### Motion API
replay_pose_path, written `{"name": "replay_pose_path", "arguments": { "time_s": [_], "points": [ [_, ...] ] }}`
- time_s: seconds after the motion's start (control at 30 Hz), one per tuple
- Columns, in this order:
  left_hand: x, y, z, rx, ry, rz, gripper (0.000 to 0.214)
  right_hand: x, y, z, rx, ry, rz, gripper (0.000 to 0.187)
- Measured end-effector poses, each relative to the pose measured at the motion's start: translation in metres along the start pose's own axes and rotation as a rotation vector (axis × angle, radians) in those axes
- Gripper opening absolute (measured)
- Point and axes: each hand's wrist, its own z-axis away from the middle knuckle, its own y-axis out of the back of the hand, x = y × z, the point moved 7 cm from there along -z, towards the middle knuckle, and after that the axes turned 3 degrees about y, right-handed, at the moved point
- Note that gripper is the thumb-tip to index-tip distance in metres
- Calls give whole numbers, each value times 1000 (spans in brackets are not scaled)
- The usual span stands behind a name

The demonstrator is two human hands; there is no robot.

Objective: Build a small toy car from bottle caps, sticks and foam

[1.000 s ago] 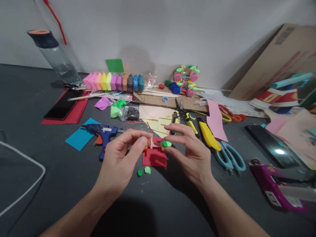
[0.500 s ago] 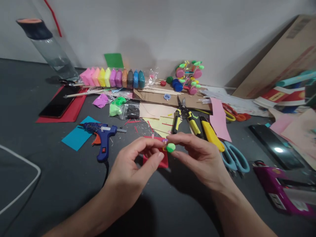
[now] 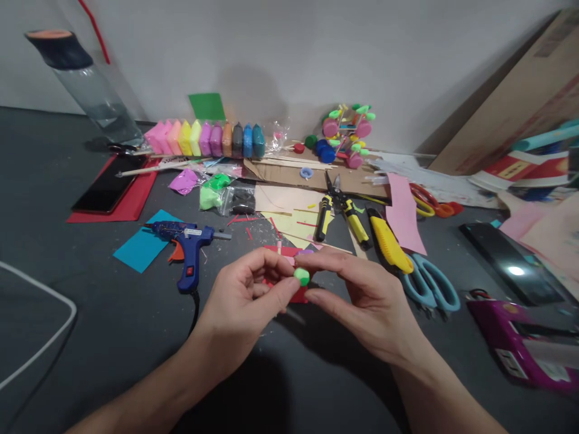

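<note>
My left hand (image 3: 253, 289) is closed, its thumb and fingertips pinching a small bright green clay piece (image 3: 301, 276). Bits of pink and purple show just behind the green piece, partly covered by my fingers; I cannot tell whether they are joined to it. My right hand (image 3: 357, 289) is curved around the other side, thumb and index finger apart, with the index fingertip close above the green piece. Below both hands lies a red paper piece (image 3: 299, 295), largely covered. A small pink-tipped stick (image 3: 279, 247) stands up just beyond my left fingers.
A blue glue gun (image 3: 192, 253) lies left, its cord running toward me. Yellow-handled pliers (image 3: 324, 218), a yellow utility knife (image 3: 389, 244) and blue-handled scissors (image 3: 434, 283) lie right. Packets of coloured clay (image 3: 217, 141) and small wheeled models (image 3: 348, 135) stand behind.
The green clay piece has shifted slightly left and nearer me, into my left thumb's grip. My right thumb has dropped away from it. The camera view has shifted a little.
</note>
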Motion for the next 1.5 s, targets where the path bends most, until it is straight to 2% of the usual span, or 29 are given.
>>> {"name": "replay_pose_path", "arguments": {
  "time_s": [0.13,0.27,0.37,0.5,0.6,0.87,1.03,1.5],
  "points": [
    [-1,-2,0,-23,14,15,8,-1,0,1,16,25,116,20],
    [8,8,4,102,-64,-109,6,1,8,-2,37,87,203,18],
    [19,17,6,213,-164,-236,3,13,17,-4,69,35,294,14],
    [23,22,2,241,-246,-312,6,33,25,-3,94,-109,302,12],
    [13,26,-5,238,-187,-244,14,39,22,-3,87,-158,220,11],
    [-10,31,-17,252,14,131,27,49,14,0,45,-220,135,11],
    [-14,30,-17,283,79,164,30,52,12,1,22,-261,147,10],
    [-14,26,-21,299,135,180,29,55,9,1,7,-279,124,10]
  ]
}}
